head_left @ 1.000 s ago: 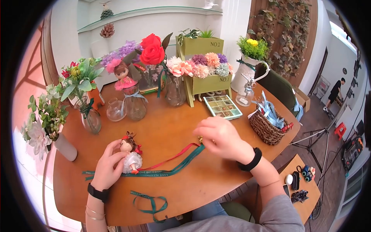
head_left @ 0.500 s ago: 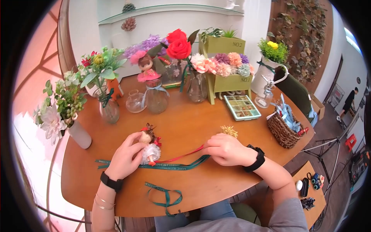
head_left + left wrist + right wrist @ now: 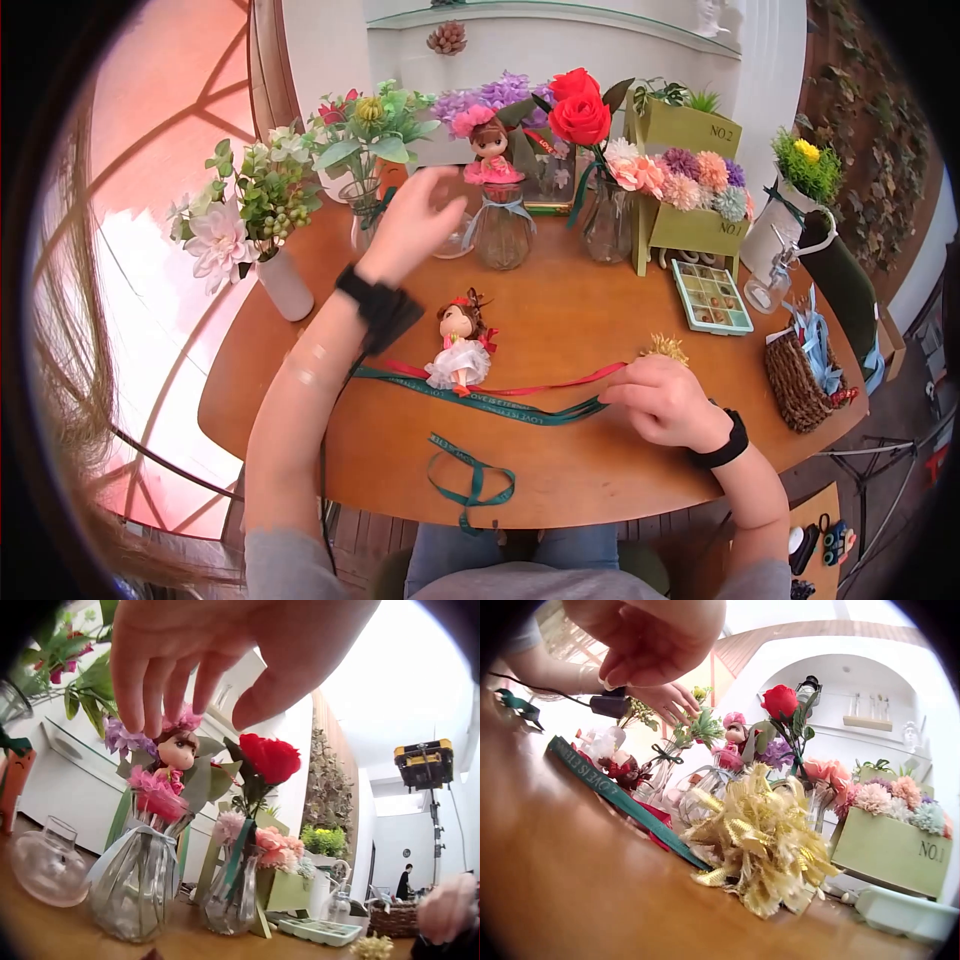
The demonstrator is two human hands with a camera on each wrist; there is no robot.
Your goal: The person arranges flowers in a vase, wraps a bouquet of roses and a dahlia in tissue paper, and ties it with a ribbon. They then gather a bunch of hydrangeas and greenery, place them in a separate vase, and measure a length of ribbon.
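My left hand [image 3: 418, 220] is raised over the table's back left, fingers spread and holding nothing. In the left wrist view its fingertips overlap the pink-dressed doll [image 3: 178, 754], which sits on a glass vase [image 3: 135, 889] tied with pale blue ribbon. Loosely curled, my right hand [image 3: 662, 400] is near the ends of the green ribbons [image 3: 520, 411] and red ribbon [image 3: 560, 384], with nothing visible between its fingers. A gold ruffled ornament [image 3: 757, 832] lies on the table by those ends. The doll in a white skirt [image 3: 460, 360] lies across the ribbons, untouched.
A short green ribbon [image 3: 475, 482] lies near the front edge. Flower vases line the left and back. To the right are a green flower stand [image 3: 690, 235], a compartment box [image 3: 710, 298], a glass bottle [image 3: 768, 285] and a wicker basket [image 3: 800, 380].
My left hand has let go of the white-skirted doll and risen toward the back vases. My right hand has come down from above the ribbon ends to beside the gold ornament. The view has shifted left.
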